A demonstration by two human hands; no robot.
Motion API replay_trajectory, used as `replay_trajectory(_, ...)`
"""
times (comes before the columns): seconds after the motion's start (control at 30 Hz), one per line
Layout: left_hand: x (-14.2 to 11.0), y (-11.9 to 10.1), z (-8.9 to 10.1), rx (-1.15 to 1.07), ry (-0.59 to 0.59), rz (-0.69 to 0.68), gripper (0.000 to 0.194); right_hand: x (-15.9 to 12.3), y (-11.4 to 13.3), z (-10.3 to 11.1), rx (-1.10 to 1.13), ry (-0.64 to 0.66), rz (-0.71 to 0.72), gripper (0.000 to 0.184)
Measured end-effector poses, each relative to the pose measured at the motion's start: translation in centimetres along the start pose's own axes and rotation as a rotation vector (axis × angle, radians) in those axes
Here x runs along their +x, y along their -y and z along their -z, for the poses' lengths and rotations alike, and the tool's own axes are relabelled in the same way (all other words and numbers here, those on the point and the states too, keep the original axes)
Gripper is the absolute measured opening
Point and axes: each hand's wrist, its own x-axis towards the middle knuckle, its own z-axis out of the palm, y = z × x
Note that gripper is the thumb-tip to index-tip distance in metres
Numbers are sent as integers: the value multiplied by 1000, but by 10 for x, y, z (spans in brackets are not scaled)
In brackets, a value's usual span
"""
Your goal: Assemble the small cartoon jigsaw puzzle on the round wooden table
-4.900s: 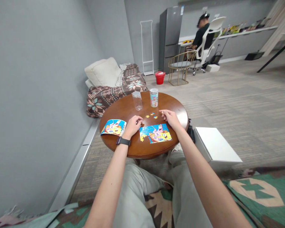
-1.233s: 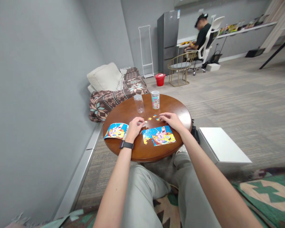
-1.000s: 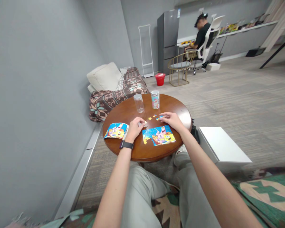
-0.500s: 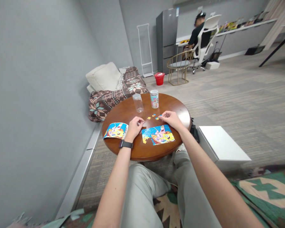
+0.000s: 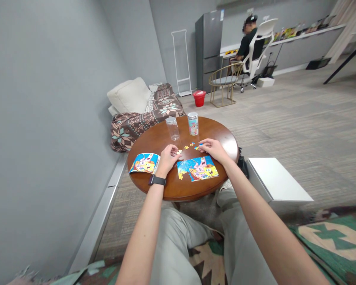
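Observation:
My left hand (image 5: pixel 167 158) is closed around the edge of a pale yellow jigsaw piece (image 5: pixel 179 152), held just above the table. At the far side of the loose pieces, my right hand (image 5: pixel 213 149) pinches a blue jigsaw piece (image 5: pixel 200 145) between thumb and fingers. Several loose yellow and blue pieces (image 5: pixel 186 147) lie between the two hands. Nearer to me is a mostly joined cartoon jigsaw puzzle (image 5: pixel 198 168), with a gap at its lower left. A curled picture sheet (image 5: pixel 144 163) with the same cartoon lies left of my left wrist.
On the round wooden table (image 5: pixel 154 136) stand a clear lidded jar (image 5: pixel 173 130) and a printed jar (image 5: pixel 193 124). A white box (image 5: pixel 279 178) is right of the table. Farther back are a red bucket (image 5: pixel 199 98), a gold chair (image 5: pixel 224 81) and a seated person (image 5: pixel 247 41).
My left hand has turned slightly, bringing the pale piece at its fingertips into clearer view. My right hand has barely moved.

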Motion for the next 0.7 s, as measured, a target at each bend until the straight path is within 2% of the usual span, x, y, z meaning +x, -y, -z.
replay_trajectory(0.2, 0, -2, -1, -84, 34, 27, 19, 0, 3, 1, -16, 3, 32, 24)
replay_trajectory(0.4, 0, -1, 0, -9, 16, 18, 26, -1, 2, 1, 18, 4, 24, 27)
replay_trajectory(0.47, 0, -1, 1, -2, 15, 18, 26, -1, 0, 1, 8, 3, 8, 23)
replay_trajectory(0.6, -1, -5, 1, -27, 32, 22, 22, 1, -4, 2, -53, -65, 30, 13)
replay_trajectory(0.7, -1, -7, 1, -58, 51, 20, 21, 2, -6, 3, -161, -102, 91, 14)
